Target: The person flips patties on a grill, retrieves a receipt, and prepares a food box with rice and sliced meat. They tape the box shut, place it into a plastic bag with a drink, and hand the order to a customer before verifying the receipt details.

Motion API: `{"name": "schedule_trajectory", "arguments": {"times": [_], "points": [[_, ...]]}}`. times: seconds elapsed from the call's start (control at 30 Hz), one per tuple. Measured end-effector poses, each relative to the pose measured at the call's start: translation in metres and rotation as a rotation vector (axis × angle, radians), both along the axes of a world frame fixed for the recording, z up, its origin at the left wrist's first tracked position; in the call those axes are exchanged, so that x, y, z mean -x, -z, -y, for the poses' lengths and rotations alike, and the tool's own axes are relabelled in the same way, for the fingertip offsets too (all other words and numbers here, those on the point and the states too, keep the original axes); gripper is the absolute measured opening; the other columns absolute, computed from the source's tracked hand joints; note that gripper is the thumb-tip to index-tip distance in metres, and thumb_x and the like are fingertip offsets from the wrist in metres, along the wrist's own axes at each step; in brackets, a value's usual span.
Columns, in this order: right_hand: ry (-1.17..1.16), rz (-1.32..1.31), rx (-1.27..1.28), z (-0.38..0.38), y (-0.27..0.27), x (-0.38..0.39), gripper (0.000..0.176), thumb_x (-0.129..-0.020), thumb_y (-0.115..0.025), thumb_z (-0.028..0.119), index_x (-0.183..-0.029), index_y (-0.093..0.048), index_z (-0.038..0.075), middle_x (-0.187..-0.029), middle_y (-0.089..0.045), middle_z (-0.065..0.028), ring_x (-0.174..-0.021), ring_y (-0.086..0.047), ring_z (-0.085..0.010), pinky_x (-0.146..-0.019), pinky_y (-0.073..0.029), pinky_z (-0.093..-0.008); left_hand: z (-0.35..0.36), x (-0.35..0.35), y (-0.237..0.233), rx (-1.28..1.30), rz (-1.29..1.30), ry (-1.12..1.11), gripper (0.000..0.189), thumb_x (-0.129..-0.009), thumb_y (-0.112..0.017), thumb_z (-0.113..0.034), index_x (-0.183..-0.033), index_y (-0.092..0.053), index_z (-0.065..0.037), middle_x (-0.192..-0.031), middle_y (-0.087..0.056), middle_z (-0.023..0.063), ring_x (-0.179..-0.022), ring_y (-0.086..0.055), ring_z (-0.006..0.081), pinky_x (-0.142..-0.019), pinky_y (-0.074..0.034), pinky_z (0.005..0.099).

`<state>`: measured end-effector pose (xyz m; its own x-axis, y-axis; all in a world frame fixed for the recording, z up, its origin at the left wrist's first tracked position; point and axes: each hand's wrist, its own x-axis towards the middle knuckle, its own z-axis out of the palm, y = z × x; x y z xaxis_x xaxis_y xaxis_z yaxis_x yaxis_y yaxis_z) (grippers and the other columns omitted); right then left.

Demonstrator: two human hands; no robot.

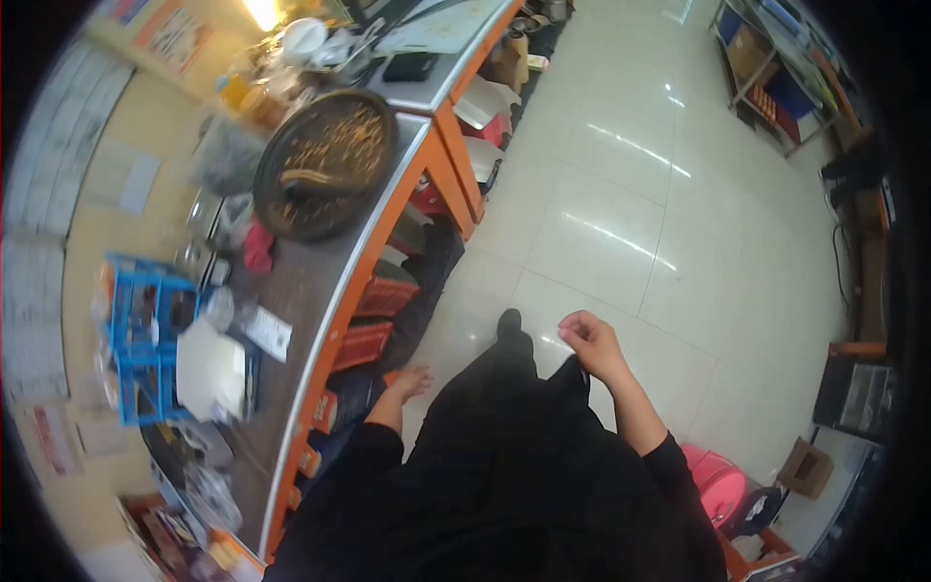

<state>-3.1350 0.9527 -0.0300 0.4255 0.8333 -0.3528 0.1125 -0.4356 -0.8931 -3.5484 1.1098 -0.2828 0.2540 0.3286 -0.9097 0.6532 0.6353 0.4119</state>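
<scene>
My left hand [415, 381] hangs beside the orange-edged workbench with its fingers stretched out and nothing in it. It is nearest to the boxes and orange items on the shelf below the benchtop. My right hand [590, 341] is held over the tiled floor in front of my body, its fingers curled in together. Nothing shows in its grasp. On the bench stands a large round dark pan [335, 109], scattered with brownish bits and holding a curved wooden-looking tool [325, 181].
Left on the bench are a blue plastic crate [136, 308], a white pad-like object [211, 369] and a black flat item [409, 66]. Pale floor [601, 233] runs ahead. A pink round container [716, 485], cardboard box [805, 468] and metal-framed rack [752, 87] stand right.
</scene>
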Motion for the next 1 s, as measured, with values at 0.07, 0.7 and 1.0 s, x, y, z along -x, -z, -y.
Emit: {"name": "schedule_trajectory", "arguments": {"times": [0.07,0.7,1.0], "points": [[0.119,0.017,0.028,-0.032,0.008,-0.044,0.015,-0.084,-0.065,0.015,-0.092,-0.063,0.003,-0.079,-0.064,-0.0068,-0.074,-0.059,-0.013,-0.069,-0.048,-0.0274,-0.079,-0.084,-0.007,-0.097,0.024,0.118,0.034,-0.094,-0.047,-0.025,-0.124,-0.05,-0.01,-0.1,-0.063,0.0079,-0.081,-0.061,0.0177,-0.065,-0.049,0.0321],[-0.333,0.465,0.225,-0.485,0.347,-0.344,0.03,-0.081,-0.047,0.002,-0.107,-0.062,0.007,-0.101,-0.065,-0.014,-0.095,-0.061,-0.0322,-0.081,-0.049,-0.0408,-0.466,-0.558,0.104,-0.265,-0.11,-0.447,0.035,-0.092,-0.053,-0.036,-0.096,-0.057,-0.002,-0.072,-0.057,0.0076,-0.06,-0.062,0.0198,-0.054,-0.049,0.0282],[-0.597,0.206,0.16,-0.659,0.522,-0.312,0.044,-0.078,-0.051,0.004,-0.122,-0.054,0.008,-0.111,-0.062,-0.0192,-0.102,-0.059,-0.0352,-0.086,-0.048,-0.0414,-0.56,-0.602,0.264,-0.212,0.006,-0.708,0.051,-0.092,-0.053,-0.043,-0.125,-0.044,-0.005,-0.111,-0.054,0.0134,-0.094,-0.06,0.0301,-0.077,-0.049,0.041]]}}
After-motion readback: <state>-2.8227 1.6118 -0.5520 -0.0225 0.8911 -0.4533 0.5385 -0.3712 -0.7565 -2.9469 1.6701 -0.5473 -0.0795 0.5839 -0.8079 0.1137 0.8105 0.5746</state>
